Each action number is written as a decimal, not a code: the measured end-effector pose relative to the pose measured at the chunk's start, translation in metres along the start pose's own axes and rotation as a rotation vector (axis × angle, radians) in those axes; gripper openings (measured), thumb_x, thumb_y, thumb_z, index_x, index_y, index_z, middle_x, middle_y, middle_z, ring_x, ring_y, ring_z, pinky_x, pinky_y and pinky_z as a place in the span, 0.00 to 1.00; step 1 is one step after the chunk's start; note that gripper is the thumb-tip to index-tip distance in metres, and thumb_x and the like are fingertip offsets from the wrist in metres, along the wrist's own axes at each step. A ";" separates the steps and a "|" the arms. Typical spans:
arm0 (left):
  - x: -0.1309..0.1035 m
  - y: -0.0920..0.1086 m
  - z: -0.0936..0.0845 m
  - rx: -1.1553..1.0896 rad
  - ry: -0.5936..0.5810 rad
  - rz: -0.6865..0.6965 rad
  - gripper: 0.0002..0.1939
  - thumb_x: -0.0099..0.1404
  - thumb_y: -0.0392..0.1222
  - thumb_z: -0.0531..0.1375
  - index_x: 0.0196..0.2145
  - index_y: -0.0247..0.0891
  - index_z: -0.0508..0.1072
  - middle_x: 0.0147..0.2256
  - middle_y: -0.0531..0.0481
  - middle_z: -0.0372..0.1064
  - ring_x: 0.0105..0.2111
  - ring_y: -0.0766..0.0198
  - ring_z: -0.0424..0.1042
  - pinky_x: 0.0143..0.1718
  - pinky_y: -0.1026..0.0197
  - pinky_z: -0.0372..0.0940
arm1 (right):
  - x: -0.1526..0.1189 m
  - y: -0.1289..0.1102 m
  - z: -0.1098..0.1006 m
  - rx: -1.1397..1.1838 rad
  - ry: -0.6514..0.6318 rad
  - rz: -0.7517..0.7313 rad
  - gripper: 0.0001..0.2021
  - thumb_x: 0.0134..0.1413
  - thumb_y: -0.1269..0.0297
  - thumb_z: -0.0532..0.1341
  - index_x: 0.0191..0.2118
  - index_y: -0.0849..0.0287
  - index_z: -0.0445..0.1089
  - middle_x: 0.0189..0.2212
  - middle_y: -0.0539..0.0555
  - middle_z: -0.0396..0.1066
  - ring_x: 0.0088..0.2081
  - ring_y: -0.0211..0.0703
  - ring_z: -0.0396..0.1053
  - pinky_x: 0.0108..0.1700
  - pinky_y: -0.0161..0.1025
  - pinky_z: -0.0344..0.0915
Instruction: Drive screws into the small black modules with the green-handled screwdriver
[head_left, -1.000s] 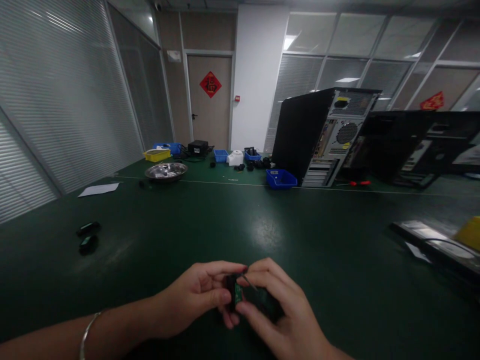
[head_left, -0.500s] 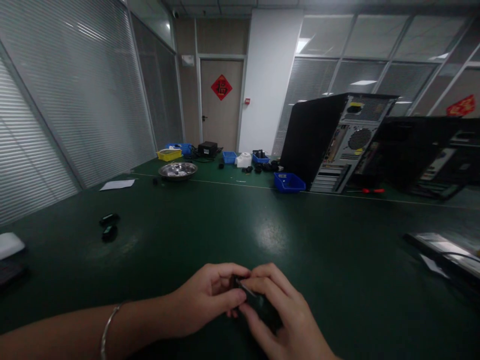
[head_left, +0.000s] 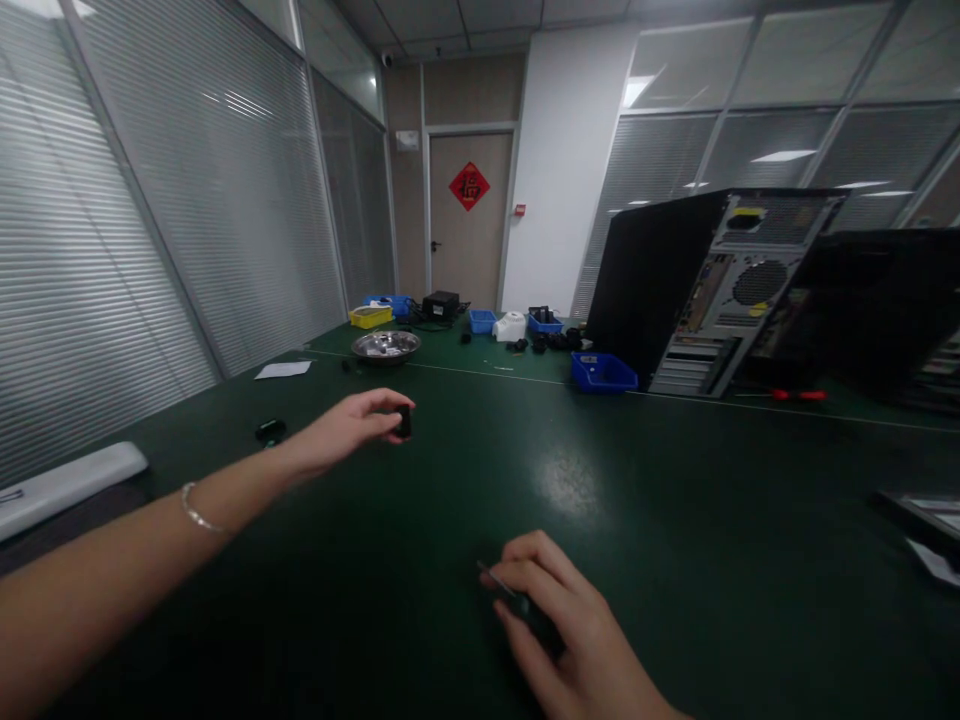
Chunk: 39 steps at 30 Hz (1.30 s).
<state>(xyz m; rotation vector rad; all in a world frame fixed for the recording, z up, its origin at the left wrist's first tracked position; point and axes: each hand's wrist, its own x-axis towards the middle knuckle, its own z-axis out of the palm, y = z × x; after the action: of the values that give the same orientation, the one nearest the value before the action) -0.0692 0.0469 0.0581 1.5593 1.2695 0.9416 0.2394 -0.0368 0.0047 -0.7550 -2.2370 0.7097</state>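
Note:
Out over the green table (head_left: 450, 500), my left hand (head_left: 356, 425) is stretched forward, thumb and fingers pinched on a small black block-like piece (head_left: 405, 421). What kind of part it is, I cannot make out. Nearer to me, my right hand (head_left: 566, 615) is closed around a dark-handled tool (head_left: 536, 618) with a thin metal tip pointing up and left. The palm hides most of its handle. Behind my left wrist lie small black parts (head_left: 271, 431), partly covered by the forearm.
A steel bowl (head_left: 386, 346) with small items stands beyond my left hand. A blue bin (head_left: 604, 373) sits beside a black computer case (head_left: 660, 285). A red-handled tool (head_left: 799, 395) lies at right, a white long object (head_left: 75, 485) at left, and paper (head_left: 283, 370) farther back.
My hands, together half a second ago, are now apart. My left hand has moved forward and left with the small black piece. My right hand stays near with the tool. The view has turned left.

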 end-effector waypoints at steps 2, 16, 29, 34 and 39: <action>0.012 -0.009 -0.048 0.149 0.048 -0.114 0.16 0.68 0.43 0.60 0.51 0.37 0.71 0.47 0.45 0.71 0.45 0.56 0.74 0.48 0.54 0.68 | 0.000 0.001 0.001 0.033 -0.035 -0.003 0.12 0.60 0.76 0.54 0.45 0.56 0.69 0.41 0.57 0.68 0.39 0.44 0.72 0.40 0.40 0.72; 0.024 -0.078 -0.130 0.857 0.026 -0.316 0.15 0.71 0.43 0.59 0.53 0.36 0.69 0.51 0.42 0.69 0.46 0.53 0.73 0.45 0.48 0.71 | 0.001 0.000 -0.002 0.120 -0.089 0.030 0.11 0.61 0.75 0.54 0.45 0.58 0.71 0.40 0.58 0.70 0.39 0.45 0.72 0.40 0.40 0.70; 0.008 -0.073 -0.125 0.869 -0.016 -0.320 0.15 0.71 0.43 0.59 0.52 0.36 0.70 0.51 0.43 0.69 0.46 0.53 0.73 0.46 0.48 0.71 | 0.003 0.002 -0.002 0.143 -0.115 0.054 0.10 0.61 0.74 0.55 0.43 0.60 0.72 0.38 0.59 0.73 0.38 0.46 0.73 0.39 0.40 0.70; 0.015 -0.079 -0.118 0.840 -0.023 -0.394 0.16 0.71 0.43 0.60 0.53 0.35 0.69 0.51 0.42 0.69 0.45 0.54 0.73 0.45 0.48 0.71 | 0.003 0.000 -0.001 0.136 -0.119 0.048 0.10 0.60 0.73 0.55 0.42 0.63 0.73 0.36 0.60 0.74 0.37 0.46 0.73 0.39 0.41 0.69; 0.016 -0.075 -0.116 0.914 -0.011 -0.349 0.16 0.71 0.43 0.60 0.53 0.35 0.69 0.51 0.42 0.69 0.45 0.54 0.73 0.45 0.48 0.71 | 0.002 0.001 -0.001 0.141 -0.133 0.052 0.10 0.60 0.72 0.56 0.43 0.62 0.74 0.37 0.60 0.74 0.36 0.45 0.73 0.37 0.39 0.69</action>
<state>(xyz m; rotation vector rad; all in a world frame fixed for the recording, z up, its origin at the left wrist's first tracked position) -0.1978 0.0887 0.0238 1.8814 2.0374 0.0925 0.2394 -0.0346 0.0055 -0.7168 -2.2635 0.9570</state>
